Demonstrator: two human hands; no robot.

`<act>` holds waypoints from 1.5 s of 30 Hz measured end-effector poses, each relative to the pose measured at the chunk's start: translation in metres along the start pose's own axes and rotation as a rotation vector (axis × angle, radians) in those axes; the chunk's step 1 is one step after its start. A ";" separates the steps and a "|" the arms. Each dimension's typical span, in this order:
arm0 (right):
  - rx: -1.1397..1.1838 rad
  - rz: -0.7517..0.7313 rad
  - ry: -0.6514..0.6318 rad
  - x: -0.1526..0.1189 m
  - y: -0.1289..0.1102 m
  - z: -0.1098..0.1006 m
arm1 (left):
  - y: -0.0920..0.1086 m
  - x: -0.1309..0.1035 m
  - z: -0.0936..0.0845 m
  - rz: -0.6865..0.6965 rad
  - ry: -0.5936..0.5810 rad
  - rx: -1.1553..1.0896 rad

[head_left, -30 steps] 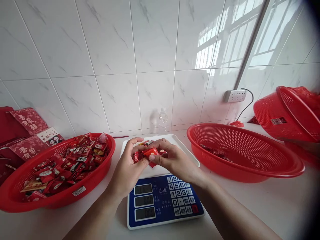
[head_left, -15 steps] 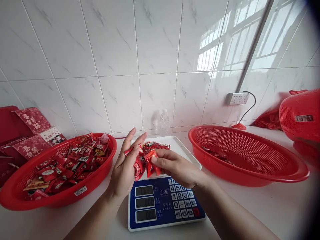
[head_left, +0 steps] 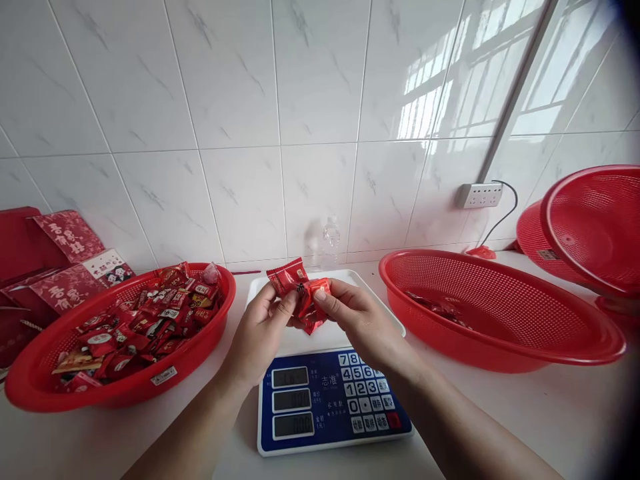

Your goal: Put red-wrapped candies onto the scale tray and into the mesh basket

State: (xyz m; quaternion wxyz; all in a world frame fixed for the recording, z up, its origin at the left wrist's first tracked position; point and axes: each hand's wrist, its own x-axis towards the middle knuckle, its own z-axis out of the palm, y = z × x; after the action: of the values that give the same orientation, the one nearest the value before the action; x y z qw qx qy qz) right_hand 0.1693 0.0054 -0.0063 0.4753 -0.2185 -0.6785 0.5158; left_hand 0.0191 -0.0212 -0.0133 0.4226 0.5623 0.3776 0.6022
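Note:
My left hand (head_left: 260, 327) is closed on red-wrapped packets (head_left: 290, 277), thumb on top, over the scale's white tray. Close beside it, my right hand (head_left: 360, 317) pinches a brighter red packet (head_left: 319, 290) against the others. Below the hands is the blue panel of the scale (head_left: 330, 413), with three displays and a keypad. On the left stands a red basket (head_left: 113, 400) heaped with small red packets. A second red basket (head_left: 500, 347) on the right holds a few dark red packets on its bottom.
Behind the scale a clear plastic bottle (head_left: 331, 241) stands by the tiled wall. Red printed bags (head_left: 65, 267) lean at the far left. Another red basket (head_left: 597, 227) is tilted at the far right, near a wall socket (head_left: 481, 195) with a black cable.
My left hand has closed its raised fingers round the packets, and the packets now sit higher. At the far right, a red basket has tilted so that its inside shows.

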 end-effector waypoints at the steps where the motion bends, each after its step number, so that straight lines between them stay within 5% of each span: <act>1: -0.019 -0.015 0.030 0.000 -0.002 -0.001 | -0.001 0.001 -0.001 0.010 0.023 0.007; 4: -0.079 -0.050 0.108 -0.001 -0.010 -0.006 | -0.003 0.002 -0.005 0.038 0.087 0.064; 7: -0.103 -0.030 0.021 -0.001 -0.015 -0.008 | -0.004 0.002 -0.007 0.046 0.094 0.112; 11: -0.158 -0.021 -0.119 -0.002 -0.014 -0.005 | -0.002 0.000 -0.003 0.039 0.040 0.117; 17: -0.184 -0.003 -0.111 -0.002 -0.013 -0.004 | 0.005 -0.003 0.003 -0.076 -0.070 -0.050; 27: -0.239 -0.013 0.041 0.001 -0.006 -0.007 | -0.003 -0.001 -0.002 0.027 0.139 -0.001; 36: -0.089 -0.017 0.049 0.003 0.001 -0.003 | 0.001 -0.005 0.000 -0.037 -0.176 0.088; 45: -0.232 -0.065 0.053 0.001 0.004 0.004 | -0.006 -0.006 0.005 -0.058 -0.162 0.110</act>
State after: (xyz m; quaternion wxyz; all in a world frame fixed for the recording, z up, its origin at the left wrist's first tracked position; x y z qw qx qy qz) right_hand 0.1647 0.0059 -0.0093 0.4808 -0.2635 -0.7275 0.4125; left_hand 0.0246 -0.0244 -0.0209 0.4374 0.6204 0.3907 0.5207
